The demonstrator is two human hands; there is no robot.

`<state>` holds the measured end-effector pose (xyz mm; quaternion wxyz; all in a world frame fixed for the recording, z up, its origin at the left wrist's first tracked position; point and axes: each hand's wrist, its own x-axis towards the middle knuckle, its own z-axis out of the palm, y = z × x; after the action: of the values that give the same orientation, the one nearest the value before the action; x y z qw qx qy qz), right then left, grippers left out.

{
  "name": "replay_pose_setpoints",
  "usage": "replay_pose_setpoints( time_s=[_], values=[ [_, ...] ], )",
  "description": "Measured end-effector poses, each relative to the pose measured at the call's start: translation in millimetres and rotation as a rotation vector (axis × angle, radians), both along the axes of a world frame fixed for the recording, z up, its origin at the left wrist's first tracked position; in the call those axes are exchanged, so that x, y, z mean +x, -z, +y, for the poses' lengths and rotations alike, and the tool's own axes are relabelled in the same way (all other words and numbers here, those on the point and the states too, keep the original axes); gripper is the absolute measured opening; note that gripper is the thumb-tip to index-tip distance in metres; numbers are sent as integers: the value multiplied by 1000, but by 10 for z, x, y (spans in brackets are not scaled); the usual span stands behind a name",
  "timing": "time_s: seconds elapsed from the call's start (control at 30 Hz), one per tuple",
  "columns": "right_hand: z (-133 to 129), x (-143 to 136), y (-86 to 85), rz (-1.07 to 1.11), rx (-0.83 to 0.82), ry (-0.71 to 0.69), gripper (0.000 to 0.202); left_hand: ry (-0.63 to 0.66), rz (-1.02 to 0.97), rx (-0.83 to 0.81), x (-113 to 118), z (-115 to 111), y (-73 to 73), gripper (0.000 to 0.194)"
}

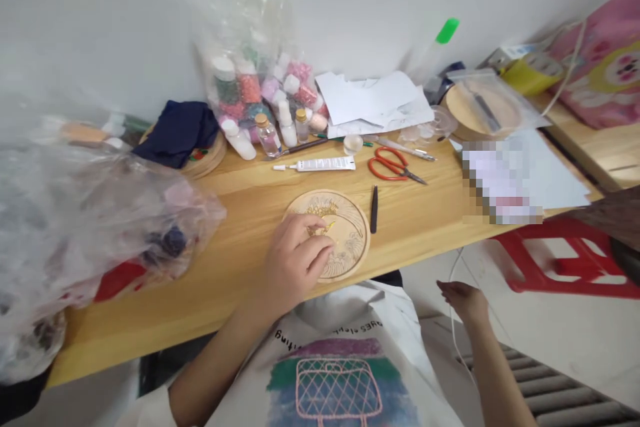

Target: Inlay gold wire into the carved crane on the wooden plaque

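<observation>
My left hand [298,257] rests on a round wooden disc [347,267] carved with a line pattern, part of it filled with gold bits. Its thumb and forefinger are bent and apart, with no held thing visible between them; the hand covers the disc's left side. My right hand [466,301] hangs off the table's front edge, low on the right, with fingers and thumb pressed together. Whatever it may pinch is too small to make out. Beside the disc lie black tweezers [374,210]. Behind are red-handled scissors [390,165] and a white glue tube [325,164].
A clear bag of bead jars [250,80], small bottles [269,137] and papers [373,103] line the wall. Plastic bags [100,220] crowd the left. A blurred-out object [500,180] lies on paper at right, near a red stool [530,260].
</observation>
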<state>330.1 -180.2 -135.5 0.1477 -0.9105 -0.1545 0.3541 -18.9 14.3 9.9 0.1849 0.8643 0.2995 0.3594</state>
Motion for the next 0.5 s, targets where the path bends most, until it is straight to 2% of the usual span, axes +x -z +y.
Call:
replay_pose_setpoints(
  time_s=[0.07,0.13,0.33,0.5],
  values=[
    [-1,-61,198,24,-137,-23,36,-6,-18,-40,10,41,84,11],
    [48,-89,314,40,-229,-82,36,-18,-31,-69,8,61,132,11],
    [220,-34,424,-7,-391,-257,35,-52,-27,-88,-14,62,166,12],
    [156,-93,503,-64,-444,-400,38,-79,-12,-80,-18,53,173,12]
  ],
)
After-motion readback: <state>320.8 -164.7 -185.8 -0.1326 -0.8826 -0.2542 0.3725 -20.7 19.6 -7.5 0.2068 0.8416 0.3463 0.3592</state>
